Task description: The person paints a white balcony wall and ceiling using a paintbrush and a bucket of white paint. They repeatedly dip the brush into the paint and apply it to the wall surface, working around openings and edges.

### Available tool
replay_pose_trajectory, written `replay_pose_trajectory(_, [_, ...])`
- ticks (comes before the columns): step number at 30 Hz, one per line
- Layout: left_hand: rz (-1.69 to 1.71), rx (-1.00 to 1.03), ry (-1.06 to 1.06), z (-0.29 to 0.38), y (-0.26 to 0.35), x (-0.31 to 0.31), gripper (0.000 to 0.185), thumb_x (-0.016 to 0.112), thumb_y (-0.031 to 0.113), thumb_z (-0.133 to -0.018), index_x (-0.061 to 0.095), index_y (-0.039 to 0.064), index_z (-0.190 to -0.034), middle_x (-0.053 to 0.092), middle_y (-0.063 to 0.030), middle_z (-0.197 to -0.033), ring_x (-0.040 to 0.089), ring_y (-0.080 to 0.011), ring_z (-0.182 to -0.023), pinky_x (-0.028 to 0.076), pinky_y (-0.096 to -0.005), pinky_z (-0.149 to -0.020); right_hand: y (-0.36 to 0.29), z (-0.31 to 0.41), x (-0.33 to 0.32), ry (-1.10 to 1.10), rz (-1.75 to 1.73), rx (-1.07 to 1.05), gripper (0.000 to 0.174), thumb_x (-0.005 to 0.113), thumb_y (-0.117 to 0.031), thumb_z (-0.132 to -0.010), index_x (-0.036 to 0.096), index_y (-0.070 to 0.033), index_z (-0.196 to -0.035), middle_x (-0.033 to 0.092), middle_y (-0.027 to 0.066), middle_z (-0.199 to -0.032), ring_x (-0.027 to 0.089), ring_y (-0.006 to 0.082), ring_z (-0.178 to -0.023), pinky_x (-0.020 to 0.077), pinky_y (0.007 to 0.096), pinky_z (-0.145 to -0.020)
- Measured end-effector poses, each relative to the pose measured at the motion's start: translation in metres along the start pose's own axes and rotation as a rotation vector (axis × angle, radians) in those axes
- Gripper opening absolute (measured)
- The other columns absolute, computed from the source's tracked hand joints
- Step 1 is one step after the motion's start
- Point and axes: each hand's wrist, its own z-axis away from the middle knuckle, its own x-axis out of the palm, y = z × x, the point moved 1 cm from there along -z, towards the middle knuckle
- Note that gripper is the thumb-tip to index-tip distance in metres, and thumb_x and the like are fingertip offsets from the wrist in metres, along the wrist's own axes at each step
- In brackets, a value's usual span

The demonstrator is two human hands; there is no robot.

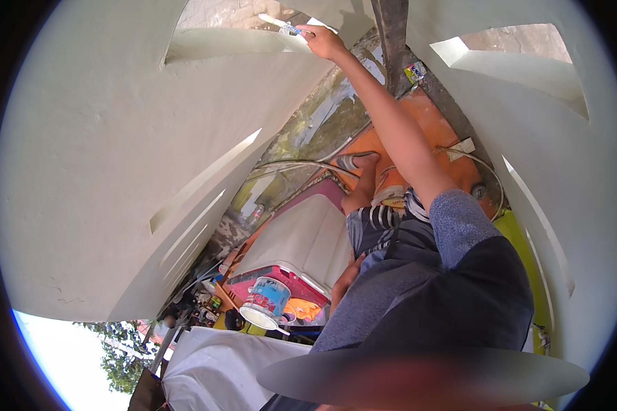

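Observation:
My right hand is stretched far forward, gripping a slim paintbrush with a pale tip. The brush lies level at the opening in the pale plastered wall, close to its lower ledge. Whether the tip touches the wall, I cannot tell. My left hand is low at my side against my dark shorts, its fingers partly hidden. Nearest to it is a large whitish box with a pink rim. On that box's near end stands a blue and white paint pail, beside an orange cloth.
Another pale wall with openings rises on the right. A dark post stands ahead. A hose crosses the paint-splashed floor near my foot. A bright packet lies by the post. A whitish sheet spreads lower left.

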Motion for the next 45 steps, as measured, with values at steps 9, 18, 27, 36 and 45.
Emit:
replay_pose_trajectory(9, [0.008, 0.014, -0.006, 0.002, -0.005, -0.005, 0.062, 0.042, 0.042, -0.109, 0.037, -0.003, -0.151, 0.046, -0.0155, -0.152, 0.043, -0.0241, -0.138, 0.032, -0.0364, -0.117, 0.050, 0.096, -0.048, -0.327, -0.168, -0.043, 0.037, 0.057, -0.019, -0.103, 0.064, -0.012, -0.138, 0.072, 0.0132, -0.121, 0.065, 0.0199, -0.106, 0.0497, 0.0354, -0.095])
replay_pose_trajectory(18, [-0.007, 0.021, 0.007, 0.006, -0.009, -0.003, 0.061, 0.042, 0.042, -0.109, 0.040, -0.003, -0.151, 0.048, -0.0150, -0.151, 0.046, -0.0235, -0.137, 0.033, -0.0363, -0.116, 0.042, 0.039, -0.011, 0.116, -0.057, -0.150, 0.038, 0.055, -0.024, -0.105, 0.063, -0.017, -0.142, 0.062, -0.0005, -0.092, 0.052, 0.0114, -0.081, 0.0482, 0.0309, -0.078])
replay_pose_trajectory(27, [0.042, 0.078, 0.039, 0.004, -0.017, -0.001, 0.060, 0.042, 0.041, -0.110, 0.042, -0.003, -0.150, 0.051, -0.0144, -0.149, 0.048, -0.0230, -0.136, 0.035, -0.0363, -0.116, 0.050, 0.107, -0.052, -0.407, -0.156, -0.008, 0.037, 0.054, -0.019, -0.106, 0.062, -0.018, -0.142, 0.047, -0.0035, -0.077, 0.043, 0.0104, -0.071, 0.0422, 0.0293, -0.066])
replay_pose_trajectory(36, [0.256, 0.152, 0.139, -0.008, -0.077, -0.006, 0.058, 0.041, 0.040, -0.110, 0.045, -0.003, -0.150, 0.053, -0.0139, -0.148, 0.051, -0.0224, -0.135, 0.037, -0.0363, -0.115, 0.050, 0.063, 0.003, 0.092, -0.288, -0.026, 0.036, 0.055, -0.023, -0.106, 0.061, -0.014, -0.140, 0.061, -0.0004, -0.088, 0.051, 0.0098, -0.070, 0.0445, 0.0269, -0.064])
replay_pose_trajectory(45, [0.581, 0.395, 0.573, 0.018, -0.122, 0.028, 0.049, 0.047, 0.036, -0.109, 0.062, -0.003, -0.135, 0.066, -0.0122, -0.133, 0.060, -0.0204, -0.125, 0.041, -0.0344, -0.111, 0.070, 0.199, -0.016, -0.378, -0.345, 0.401, 0.043, 0.048, -0.018, -0.107, 0.050, -0.012, -0.150, 0.052, -0.0034, -0.083, 0.039, 0.0036, -0.054, 0.0311, 0.0201, -0.045])
